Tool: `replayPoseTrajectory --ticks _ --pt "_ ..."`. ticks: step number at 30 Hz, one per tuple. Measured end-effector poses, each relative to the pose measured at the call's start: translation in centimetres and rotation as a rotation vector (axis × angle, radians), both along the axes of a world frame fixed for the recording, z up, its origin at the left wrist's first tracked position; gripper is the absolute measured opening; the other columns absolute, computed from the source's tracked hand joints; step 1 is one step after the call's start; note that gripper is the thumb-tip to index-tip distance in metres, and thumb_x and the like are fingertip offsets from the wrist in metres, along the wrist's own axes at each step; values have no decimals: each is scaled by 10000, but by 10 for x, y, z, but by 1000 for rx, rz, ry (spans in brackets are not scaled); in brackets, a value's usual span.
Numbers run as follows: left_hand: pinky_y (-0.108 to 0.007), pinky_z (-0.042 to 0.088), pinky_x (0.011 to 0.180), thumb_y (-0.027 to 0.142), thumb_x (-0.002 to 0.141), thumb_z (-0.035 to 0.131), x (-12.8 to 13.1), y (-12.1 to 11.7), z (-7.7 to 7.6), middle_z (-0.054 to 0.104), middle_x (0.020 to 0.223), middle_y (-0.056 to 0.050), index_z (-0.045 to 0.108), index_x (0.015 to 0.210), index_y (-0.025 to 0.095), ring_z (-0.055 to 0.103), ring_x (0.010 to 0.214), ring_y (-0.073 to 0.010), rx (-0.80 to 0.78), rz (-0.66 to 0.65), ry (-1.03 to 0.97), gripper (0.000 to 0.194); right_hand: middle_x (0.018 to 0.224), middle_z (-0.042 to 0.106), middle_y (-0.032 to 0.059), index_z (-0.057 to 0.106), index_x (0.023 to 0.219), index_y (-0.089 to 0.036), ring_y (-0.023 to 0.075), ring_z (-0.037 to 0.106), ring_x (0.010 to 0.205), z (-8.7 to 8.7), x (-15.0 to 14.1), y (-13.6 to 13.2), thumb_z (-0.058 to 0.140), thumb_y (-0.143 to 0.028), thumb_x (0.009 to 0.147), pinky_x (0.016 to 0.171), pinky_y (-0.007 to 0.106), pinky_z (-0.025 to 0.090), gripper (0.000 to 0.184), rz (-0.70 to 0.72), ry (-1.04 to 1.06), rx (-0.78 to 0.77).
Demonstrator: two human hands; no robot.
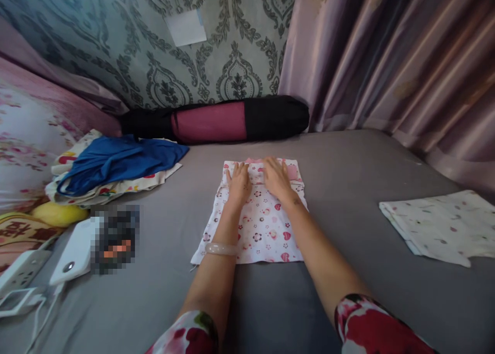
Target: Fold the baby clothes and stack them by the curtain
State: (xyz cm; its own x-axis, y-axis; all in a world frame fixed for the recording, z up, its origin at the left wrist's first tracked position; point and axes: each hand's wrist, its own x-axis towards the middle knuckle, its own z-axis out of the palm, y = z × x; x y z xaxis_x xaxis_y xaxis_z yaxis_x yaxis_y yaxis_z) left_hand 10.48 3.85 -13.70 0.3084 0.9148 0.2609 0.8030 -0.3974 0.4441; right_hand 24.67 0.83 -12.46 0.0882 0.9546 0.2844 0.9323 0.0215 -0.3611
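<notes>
A small white garment (263, 225) printed with pink hearts and flowers lies folded on the grey bed sheet (348, 178). Its far end shows a pink trimmed edge. My left hand (240, 181) rests flat on the garment's upper left part, fingers stretched out. On its upper right part lies my right hand (277, 176), its fingers pointing away from me and pressing on the cloth near the pink trim. A pale bangle (221, 248) circles my left wrist.
At the left lie a blue cloth (124, 160) on patterned fabric, a white power bank (73, 251) and a power strip (25, 269) with cables. A long black and pink bag (209, 122) lies against the wall. Another folded white cloth (444, 225) is at the right, below the curtains (367, 60).
</notes>
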Motion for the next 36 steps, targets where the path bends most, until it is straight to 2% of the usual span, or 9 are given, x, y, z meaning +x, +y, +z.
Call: replayPoseTrajectory --ticks 3,6,10,16,20,25,29,32,36 --pt "-526 104 1174 184 933 277 4 0 -6 427 1485 -106 449 1383 179 269 1434 -248 -44 -17 43 482 1525 358 83 418 1429 -153 231 213 1432 -6 -24 1 256 -233 980 1159 465 67 483 133 -70 -65" --pt "-525 129 1169 220 948 266 0 2 -11 433 1481 -113 459 1378 171 281 1427 -262 -71 -1 97 474 1540 333 67 389 1454 -166 226 206 1437 -12 -32 1 233 -282 993 1161 459 64 500 149 -88 -147" --pt "-511 138 1170 272 961 262 -6 5 -16 404 1500 -114 467 1378 169 261 1434 -271 -62 6 140 476 1552 309 46 386 1461 -208 234 212 1435 -15 -29 0 218 -325 997 1154 473 96 507 136 -99 -193" --pt "-484 144 1177 378 966 280 -10 7 -16 345 1526 -150 432 1411 119 232 1442 -293 -71 67 140 537 1562 280 70 359 1475 -180 260 195 1439 -20 -16 2 220 -367 995 1149 512 92 533 3 -97 -199" --pt "-462 160 1176 443 962 277 -12 7 -14 310 1540 -164 380 1444 98 217 1448 -292 -96 144 172 601 1561 275 96 336 1482 -120 270 198 1435 -21 -8 3 211 -375 992 1157 484 88 567 -98 -109 -220" --pt "-468 142 1183 472 956 258 -14 7 -12 280 1553 -155 331 1465 72 203 1454 -273 -123 204 190 651 1556 272 136 316 1478 -49 275 199 1433 -21 2 3 199 -361 985 1154 483 108 595 -223 -122 -233" --pt "-498 145 1177 464 955 224 -17 8 -11 245 1569 -131 337 1464 81 203 1451 -293 -155 248 193 647 1528 315 182 364 1440 7 303 223 1418 -24 13 3 236 -359 972 1144 448 152 609 -322 -130 -170" --pt "-511 153 1171 443 956 206 -19 8 -10 255 1568 -121 341 1465 90 216 1444 -311 -173 260 182 633 1516 326 202 388 1425 5 324 232 1409 -30 21 3 260 -353 962 1122 465 189 599 -400 -120 -126" --pt "-516 142 1170 437 955 231 -20 8 -8 265 1563 -135 346 1460 99 211 1445 -318 -180 248 165 618 1518 314 213 374 1436 -14 328 218 1415 -35 26 4 267 -355 959 1109 477 209 596 -423 -110 -130"
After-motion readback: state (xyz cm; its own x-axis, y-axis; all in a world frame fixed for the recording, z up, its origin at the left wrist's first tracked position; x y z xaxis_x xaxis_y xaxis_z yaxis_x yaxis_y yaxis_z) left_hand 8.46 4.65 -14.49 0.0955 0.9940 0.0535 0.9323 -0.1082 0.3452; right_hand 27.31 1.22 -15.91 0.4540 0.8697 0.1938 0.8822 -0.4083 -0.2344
